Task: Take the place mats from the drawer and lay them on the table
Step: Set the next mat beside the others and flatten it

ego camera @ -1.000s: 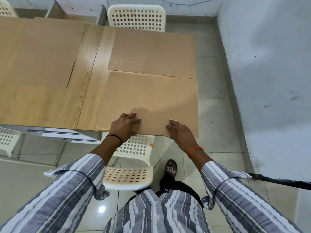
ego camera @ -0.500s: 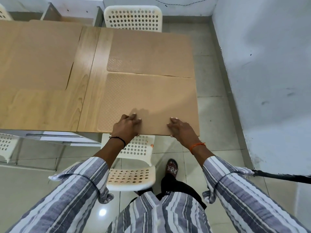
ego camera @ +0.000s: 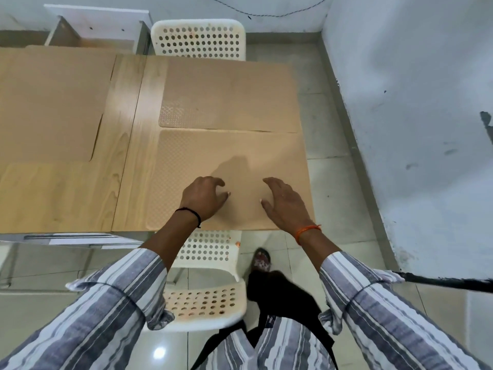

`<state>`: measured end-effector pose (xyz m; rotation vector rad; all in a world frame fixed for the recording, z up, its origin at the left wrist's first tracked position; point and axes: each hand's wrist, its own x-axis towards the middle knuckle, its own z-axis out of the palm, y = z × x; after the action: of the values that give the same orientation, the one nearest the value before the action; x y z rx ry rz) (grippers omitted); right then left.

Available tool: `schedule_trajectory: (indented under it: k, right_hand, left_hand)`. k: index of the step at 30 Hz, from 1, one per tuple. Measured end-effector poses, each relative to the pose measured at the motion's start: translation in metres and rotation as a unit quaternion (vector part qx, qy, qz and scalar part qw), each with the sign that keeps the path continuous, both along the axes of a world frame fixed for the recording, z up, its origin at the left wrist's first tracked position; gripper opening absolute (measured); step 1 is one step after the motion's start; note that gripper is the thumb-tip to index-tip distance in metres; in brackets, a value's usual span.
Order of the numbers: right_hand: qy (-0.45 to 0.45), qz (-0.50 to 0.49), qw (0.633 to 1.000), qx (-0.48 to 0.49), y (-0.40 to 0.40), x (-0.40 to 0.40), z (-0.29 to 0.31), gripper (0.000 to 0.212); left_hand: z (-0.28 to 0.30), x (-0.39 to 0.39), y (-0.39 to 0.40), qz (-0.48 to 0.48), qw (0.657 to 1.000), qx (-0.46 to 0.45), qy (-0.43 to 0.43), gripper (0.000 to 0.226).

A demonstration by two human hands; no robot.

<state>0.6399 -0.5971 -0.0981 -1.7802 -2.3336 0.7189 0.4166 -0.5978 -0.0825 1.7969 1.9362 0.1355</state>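
Note:
A tan textured place mat [ego camera: 213, 156] lies flat on the near right end of the wooden table [ego camera: 128, 145]. My left hand [ego camera: 204, 197] and my right hand [ego camera: 284, 202] hover over its near half with fingers spread, holding nothing. A second tan mat [ego camera: 229, 100] lies just beyond it, their edges almost touching. Another mat [ego camera: 50, 105] covers the far left of the table, and a further mat [ego camera: 53, 196] lies at the near left. An open white drawer [ego camera: 88, 33] shows past the table's far edge.
One white perforated chair [ego camera: 198, 38] stands at the far side of the table, another [ego camera: 205, 284] is tucked under the near edge by my legs. A white wall [ego camera: 413, 129] runs close along the right. A black rod [ego camera: 448, 283] pokes in at the right.
Both hands have left the mat's near edge and moved forward over it, fingers lifted and spread. The mat now lies flat and still.

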Motion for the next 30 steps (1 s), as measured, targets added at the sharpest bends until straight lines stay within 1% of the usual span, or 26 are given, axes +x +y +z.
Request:
schedule_trajectory:
  k: [3, 6, 9, 12, 15, 19, 24, 30]
  right_hand:
    - [0.026, 0.003, 0.999, 0.028, 0.032, -0.016, -0.003, 0.057]
    - [0.045, 0.015, 0.998, 0.049, 0.071, -0.04, -0.008, 0.059]
    - [0.047, 0.037, 0.996, 0.059, 0.104, -0.064, -0.02, 0.057]
    - [0.047, 0.056, 0.996, 0.044, 0.129, -0.083, -0.044, 0.053]
    - [0.038, 0.072, 0.995, 0.049, 0.134, -0.094, -0.063, 0.06]
    - [0.02, 0.056, 0.995, 0.076, 0.133, -0.093, -0.082, 0.057]
    - [-0.02, 0.035, 0.995, 0.087, 0.132, -0.091, -0.088, 0.059]
    - [-0.05, -0.026, 0.995, 0.088, 0.131, -0.063, -0.089, 0.065]
  left_hand:
    - [-0.005, 0.002, 0.034, -0.022, 0.999, 0.031, -0.01, 0.044]
    - [-0.014, 0.0, 0.068, -0.003, 0.999, 0.048, -0.007, 0.054]
    - [-0.027, -0.002, 0.095, -0.007, 0.998, 0.051, 0.035, 0.064]
    - [-0.048, -0.004, 0.113, -0.011, 0.997, 0.03, 0.069, 0.068]
    - [-0.071, -0.004, 0.112, -0.016, 0.994, 0.038, 0.1, 0.069]
    - [-0.089, -0.004, 0.107, -0.006, 0.99, 0.071, 0.118, 0.065]
    - [-0.091, -0.006, 0.107, 0.002, 0.991, 0.09, 0.098, 0.062]
    - [-0.091, -0.006, 0.11, 0.013, 0.991, 0.089, 0.099, 0.064]
